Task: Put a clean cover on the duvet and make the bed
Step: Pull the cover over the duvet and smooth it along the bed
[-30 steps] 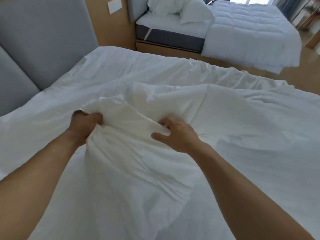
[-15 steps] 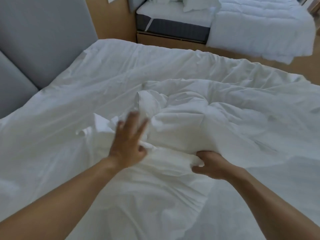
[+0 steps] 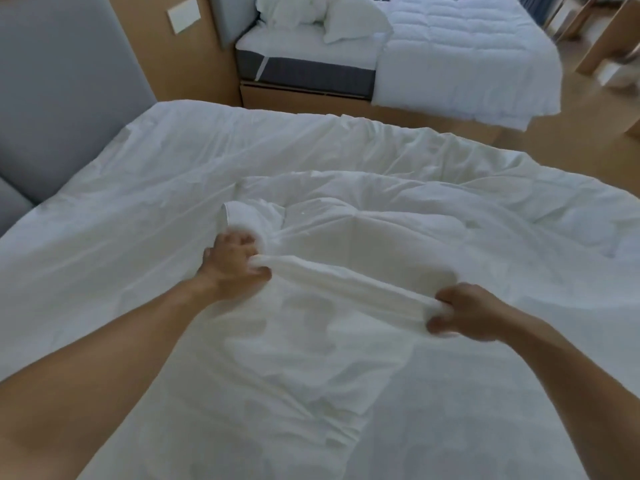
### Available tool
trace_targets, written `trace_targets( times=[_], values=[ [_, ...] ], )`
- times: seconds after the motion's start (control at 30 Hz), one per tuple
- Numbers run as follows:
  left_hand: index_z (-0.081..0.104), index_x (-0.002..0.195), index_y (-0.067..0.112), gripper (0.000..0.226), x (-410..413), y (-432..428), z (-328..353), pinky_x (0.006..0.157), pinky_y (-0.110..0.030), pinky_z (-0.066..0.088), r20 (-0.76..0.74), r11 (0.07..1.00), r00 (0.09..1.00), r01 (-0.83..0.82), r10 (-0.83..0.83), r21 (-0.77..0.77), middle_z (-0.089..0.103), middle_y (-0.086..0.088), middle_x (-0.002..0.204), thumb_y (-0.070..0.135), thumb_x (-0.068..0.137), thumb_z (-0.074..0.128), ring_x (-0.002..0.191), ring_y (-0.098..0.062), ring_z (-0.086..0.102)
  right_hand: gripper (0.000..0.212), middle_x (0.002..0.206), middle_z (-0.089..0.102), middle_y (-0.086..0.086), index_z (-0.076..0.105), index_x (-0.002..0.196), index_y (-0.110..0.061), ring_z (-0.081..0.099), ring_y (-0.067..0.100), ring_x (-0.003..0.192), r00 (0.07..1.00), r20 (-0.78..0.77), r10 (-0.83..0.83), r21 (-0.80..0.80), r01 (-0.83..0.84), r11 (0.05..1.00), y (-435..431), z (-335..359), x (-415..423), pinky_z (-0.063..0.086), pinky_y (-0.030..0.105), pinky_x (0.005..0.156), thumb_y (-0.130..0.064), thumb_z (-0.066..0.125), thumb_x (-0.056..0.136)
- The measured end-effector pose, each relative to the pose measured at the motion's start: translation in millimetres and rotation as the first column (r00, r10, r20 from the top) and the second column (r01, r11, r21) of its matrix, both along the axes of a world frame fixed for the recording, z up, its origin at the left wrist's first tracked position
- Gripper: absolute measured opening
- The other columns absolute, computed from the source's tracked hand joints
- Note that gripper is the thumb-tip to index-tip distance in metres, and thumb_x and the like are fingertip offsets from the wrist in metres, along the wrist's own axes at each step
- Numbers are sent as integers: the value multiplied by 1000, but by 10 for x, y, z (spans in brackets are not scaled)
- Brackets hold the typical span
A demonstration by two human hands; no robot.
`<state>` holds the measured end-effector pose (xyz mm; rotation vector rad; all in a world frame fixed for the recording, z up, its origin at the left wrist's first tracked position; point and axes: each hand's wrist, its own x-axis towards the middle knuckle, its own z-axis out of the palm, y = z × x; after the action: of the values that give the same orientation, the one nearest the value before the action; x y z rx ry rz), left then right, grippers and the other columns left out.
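Duvet cover (image 3: 346, 289) lies bunched up in the middle of the bed (image 3: 166, 140). Your left hand (image 3: 232, 268) grips one end of a rolled white fold. Your right hand (image 3: 464, 313) grips the other end, farther from the grey headboard (image 3: 52, 98). The fold is pulled tight between them.

I'm looking into a bedroom, seemingly a hotel twin room: a bed (image 3: 114, 188) in white linen against a grey padded headboard (image 3: 69, 84), a second bed (image 3: 304, 76) close beside it with pillows (image 3: 349, 20) and a quilt (image 3: 467, 60), a wood-panelled wall (image 3: 194, 64) with a plate (image 3: 183, 16), and a wood floor (image 3: 575, 140).
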<state>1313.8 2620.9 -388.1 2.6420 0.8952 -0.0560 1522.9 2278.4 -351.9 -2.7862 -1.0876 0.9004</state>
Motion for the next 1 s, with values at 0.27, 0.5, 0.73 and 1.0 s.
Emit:
trace_targets(
  times=[0.27,0.5,0.73,1.0],
  values=[
    [61,70,14,17,209,-402,50,60,-29,39,78,761,908,-295,411,-577,57,-4,75,23,83,66,75,-24,55,26,77,62,-1,63,76,-19,57,17,72,987,-143,-77,37,83,996,-147,78,-72,43,32,63,-41,77,70],
    [72,76,8,29,455,-1709,513,67,-30,46,325,492,892,140,314,-859,63,-8,74,4,53,55,70,-20,57,46,114,72,15,71,113,-5,70,31,105,574,-819,-15,328,489,808,-381,398,-227,56,40,90,-26,82,74],
    [65,61,27,11,118,-3255,371,58,-22,40,48,463,965,167,-259,-871,57,11,62,32,51,65,61,-8,54,83,115,72,14,70,118,-10,69,31,107,480,-858,-181,221,664,714,-1370,304,-131,56,41,90,-72,74,64],
    [57,110,16,53,319,-2556,-34,70,-34,46,-250,287,745,-510,618,-811,64,-11,106,64,88,58,88,-29,63,46,110,69,4,70,106,-29,65,13,96,818,-464,-340,133,443,886,-2652,-65,29,50,26,86,-26,92,65]
  ],
)
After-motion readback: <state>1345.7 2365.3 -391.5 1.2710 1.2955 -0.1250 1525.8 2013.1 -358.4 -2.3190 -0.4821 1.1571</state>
